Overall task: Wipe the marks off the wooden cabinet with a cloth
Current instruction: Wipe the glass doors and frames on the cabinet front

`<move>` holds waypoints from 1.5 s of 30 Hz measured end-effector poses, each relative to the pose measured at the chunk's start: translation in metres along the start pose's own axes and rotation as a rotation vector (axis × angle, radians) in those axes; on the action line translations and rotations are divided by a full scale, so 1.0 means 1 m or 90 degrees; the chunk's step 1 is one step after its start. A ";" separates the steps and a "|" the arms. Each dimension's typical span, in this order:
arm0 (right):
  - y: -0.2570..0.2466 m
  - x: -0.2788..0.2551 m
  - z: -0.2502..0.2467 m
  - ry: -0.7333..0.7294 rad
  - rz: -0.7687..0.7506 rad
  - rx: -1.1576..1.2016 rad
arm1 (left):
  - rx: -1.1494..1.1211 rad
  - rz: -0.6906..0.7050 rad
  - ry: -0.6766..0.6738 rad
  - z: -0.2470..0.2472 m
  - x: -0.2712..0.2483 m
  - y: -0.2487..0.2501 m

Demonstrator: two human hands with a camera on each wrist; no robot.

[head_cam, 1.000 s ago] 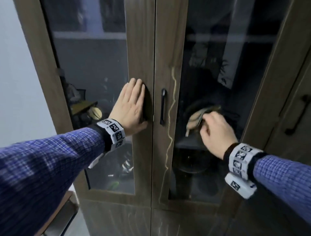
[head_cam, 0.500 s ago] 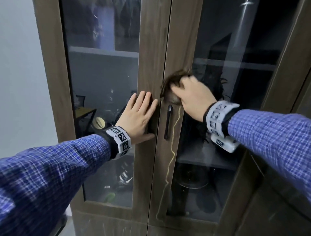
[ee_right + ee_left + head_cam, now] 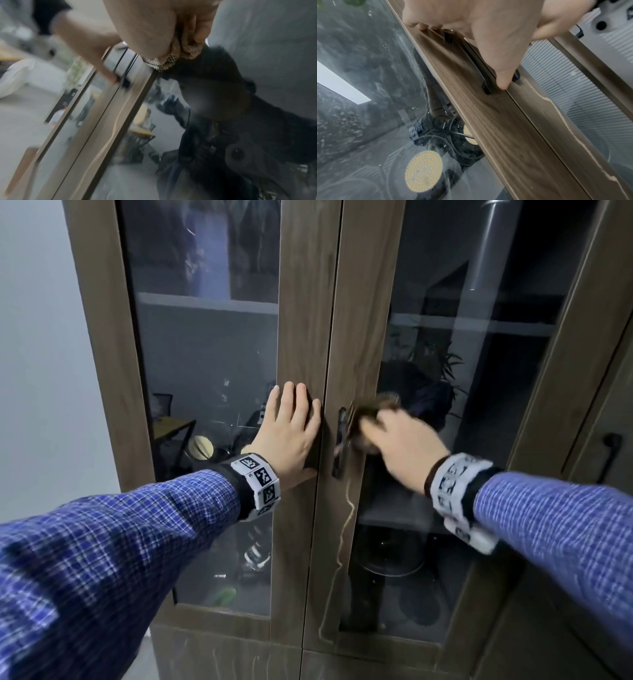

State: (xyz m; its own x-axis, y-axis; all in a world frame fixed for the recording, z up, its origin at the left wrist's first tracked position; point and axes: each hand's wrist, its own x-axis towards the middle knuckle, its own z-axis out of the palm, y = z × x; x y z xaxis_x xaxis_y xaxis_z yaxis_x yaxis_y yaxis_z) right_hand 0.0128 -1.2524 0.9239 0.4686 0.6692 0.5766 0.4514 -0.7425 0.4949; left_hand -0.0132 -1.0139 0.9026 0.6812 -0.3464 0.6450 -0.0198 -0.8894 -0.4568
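A tall wooden cabinet [image 3: 305, 302] with two glass doors fills the head view. A pale wavy mark [image 3: 346, 518] runs down the right door's inner stile below the black handle [image 3: 339, 446]; the mark [image 3: 565, 119] also shows in the left wrist view. My left hand [image 3: 291, 433] lies flat with straight fingers on the left door's stile. My right hand [image 3: 394, 440] grips a bunched brown checked cloth [image 3: 370, 409] and presses it on the right stile beside the handle's top. The cloth [image 3: 171, 59] pokes out under my curled fingers in the right wrist view, which is blurred.
Another cabinet door with a black handle [image 3: 609, 457] stands at the far right. A pale wall [image 3: 41, 371] lies left of the cabinet. Behind the glass are shelves [image 3: 205, 302] and dark objects, mixed with reflections.
My right hand has carried the cloth down the right stile from above the handle to beside it, and the mark's upper part no longer shows. The left hand has stayed flat on the left door.
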 end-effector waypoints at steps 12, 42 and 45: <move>-0.066 -0.057 0.062 -0.139 -0.084 0.038 | -0.045 -0.053 0.028 0.021 0.000 0.016; -0.176 -0.167 0.183 -0.479 -0.171 0.094 | -0.045 0.075 0.003 0.087 -0.062 0.064; -0.155 -0.153 0.175 -0.409 -0.155 0.084 | -0.050 0.084 -0.013 0.093 -0.077 0.075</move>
State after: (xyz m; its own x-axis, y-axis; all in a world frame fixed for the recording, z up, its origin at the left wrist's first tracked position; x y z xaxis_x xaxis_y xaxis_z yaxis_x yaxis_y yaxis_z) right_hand 0.0040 -1.2347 0.6458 0.6802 0.7306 -0.0596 0.6702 -0.5870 0.4543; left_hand 0.0006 -1.0262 0.7618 0.6840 -0.4565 0.5690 -0.1665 -0.8571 -0.4875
